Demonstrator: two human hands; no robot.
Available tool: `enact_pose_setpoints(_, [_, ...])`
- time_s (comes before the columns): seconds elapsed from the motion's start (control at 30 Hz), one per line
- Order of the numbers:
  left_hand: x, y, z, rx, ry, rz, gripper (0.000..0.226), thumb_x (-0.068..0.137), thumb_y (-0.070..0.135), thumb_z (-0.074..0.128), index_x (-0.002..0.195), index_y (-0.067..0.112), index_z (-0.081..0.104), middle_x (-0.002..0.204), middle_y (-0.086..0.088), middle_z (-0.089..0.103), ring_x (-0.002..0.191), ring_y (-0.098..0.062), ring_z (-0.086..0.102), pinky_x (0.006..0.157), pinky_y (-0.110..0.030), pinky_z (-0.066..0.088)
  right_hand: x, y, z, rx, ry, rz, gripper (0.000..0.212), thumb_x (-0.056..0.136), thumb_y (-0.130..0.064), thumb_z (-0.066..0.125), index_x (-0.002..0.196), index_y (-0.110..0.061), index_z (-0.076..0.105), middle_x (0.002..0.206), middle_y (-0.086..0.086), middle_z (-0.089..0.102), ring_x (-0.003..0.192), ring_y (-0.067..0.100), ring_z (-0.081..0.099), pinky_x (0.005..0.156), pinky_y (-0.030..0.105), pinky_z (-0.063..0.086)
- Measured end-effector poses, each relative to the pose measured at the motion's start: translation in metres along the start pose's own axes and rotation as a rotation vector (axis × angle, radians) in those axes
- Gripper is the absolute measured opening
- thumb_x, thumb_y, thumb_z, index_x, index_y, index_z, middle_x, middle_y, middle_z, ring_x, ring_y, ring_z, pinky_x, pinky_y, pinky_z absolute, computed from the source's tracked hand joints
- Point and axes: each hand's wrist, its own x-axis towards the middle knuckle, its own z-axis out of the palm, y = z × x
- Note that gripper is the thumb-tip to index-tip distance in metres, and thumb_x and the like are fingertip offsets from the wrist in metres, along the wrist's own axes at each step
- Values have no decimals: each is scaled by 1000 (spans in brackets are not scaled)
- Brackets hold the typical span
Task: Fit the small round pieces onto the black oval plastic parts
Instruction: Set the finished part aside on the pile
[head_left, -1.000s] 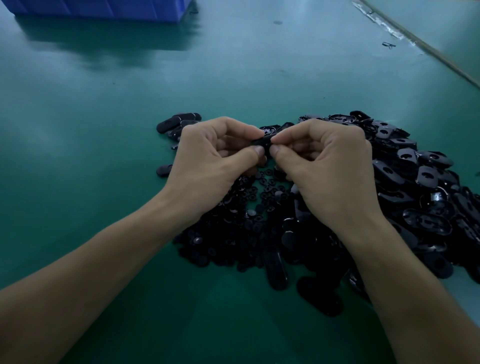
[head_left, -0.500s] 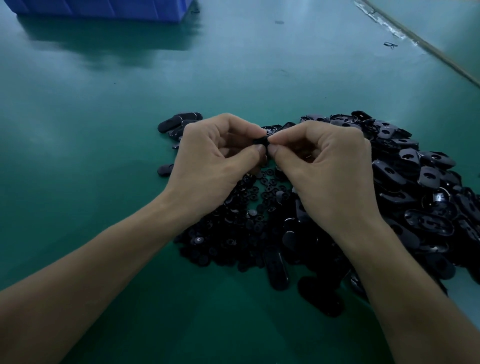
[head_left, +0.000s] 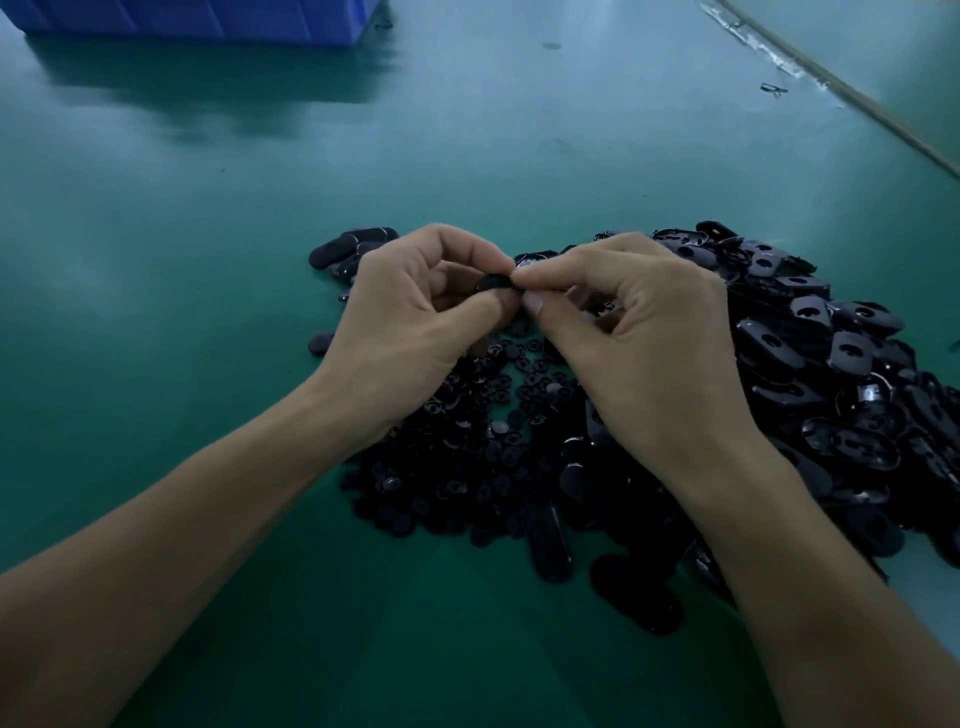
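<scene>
Hands (head_left: 415, 322) around one black part (head_left: 494, 283)

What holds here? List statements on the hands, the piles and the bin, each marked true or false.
The left hand and right hand both pinch a black part between them. True.
The blue bin stands at the near right. False: it is at the far left.
The oval parts are heaped right of the right hand. True.
The table is red. False: it is green.

oval parts (head_left: 810, 338) heaped right, round pieces (head_left: 467, 441) left
</scene>
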Motion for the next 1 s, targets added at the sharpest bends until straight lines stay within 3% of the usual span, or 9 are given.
enact_pose_setpoints(0.13, [1, 2, -2, -37, -29, -5, 16, 79, 8, 70, 90, 18, 64, 71, 5, 72, 58, -5, 61, 57, -17, 50, 2, 2, -1, 116, -46, 110, 22, 89, -17, 74, 110, -24, 75, 90, -13, 73, 80, 1, 70, 71, 18, 56])
enact_pose_setpoints(0.23, [1, 2, -4, -47, -59, -6, 17, 79, 7, 70, 92, 17, 64, 71, 6, 72, 61, -4, 62, 59, -17, 51, 4, 5, -2, 201, -76, 144, 15, 89, -13, 73, 102, -19, 77, 82, -14, 74, 74, -1, 71, 64, 14, 52])
enact_pose_setpoints(0.5, [2, 1, -5, -47, -84, -28, 19, 80, 0, 75, 92, 14, 69, 78, 2, 76, 70, -7, 68, 69, -19, 57, 5, 5, -6, 265, -83, 151, 18, 85, -13, 77, 84, -30, 73, 70, -12, 73, 67, 4, 71, 63, 19, 54])
enact_pose_setpoints(1.0, [2, 4, -5, 29, -82, -55, 18, 78, -3, 76, 84, 14, 72, 73, -4, 75, 64, -11, 70, 62, -21, 58, 6, 5, -3, 218, -79, 199, 3, 72, -25, 71, 74, -27, 71, 63, -14, 70, 54, -1, 64, 56, 20, 51])
